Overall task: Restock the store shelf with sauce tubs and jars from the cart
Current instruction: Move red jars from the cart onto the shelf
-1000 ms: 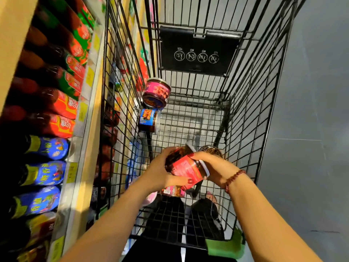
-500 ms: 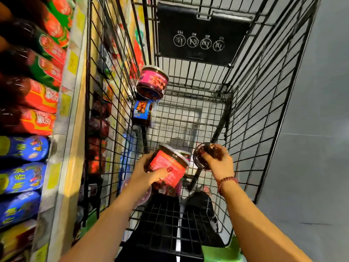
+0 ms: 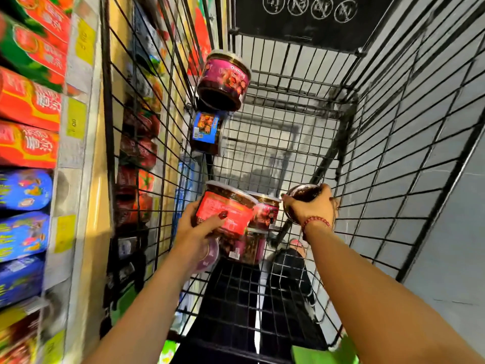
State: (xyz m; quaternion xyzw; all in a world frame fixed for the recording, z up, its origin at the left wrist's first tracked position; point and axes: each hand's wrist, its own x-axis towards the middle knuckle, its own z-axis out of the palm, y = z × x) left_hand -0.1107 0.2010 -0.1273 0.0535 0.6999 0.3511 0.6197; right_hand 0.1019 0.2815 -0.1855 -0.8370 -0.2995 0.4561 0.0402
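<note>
Head view: a red tub (image 3: pixel 225 212) is gripped by the left hand (image 3: pixel 195 229), thumb curled across the label, low in the cart (image 3: pixel 393 153). At its 3 o'clock a dark jar (image 3: pixel 301 194) is clutched from above by the right hand (image 3: pixel 313 208). At 12 o'clock a purple jar (image 3: pixel 225 77) and a blue jar (image 3: pixel 207 131) are seen against the wire. The shelf (image 3: pixel 76 153) is found at 9 o'clock.

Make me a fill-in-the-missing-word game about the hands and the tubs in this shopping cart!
The left hand holds a tub with a ___ label.
The right hand, with a beaded bracelet on its ___, grips a dark jar.
In the cart, the jar beside the pink-labelled tub has a ___ label.
Missing words: red, wrist, blue.
</note>
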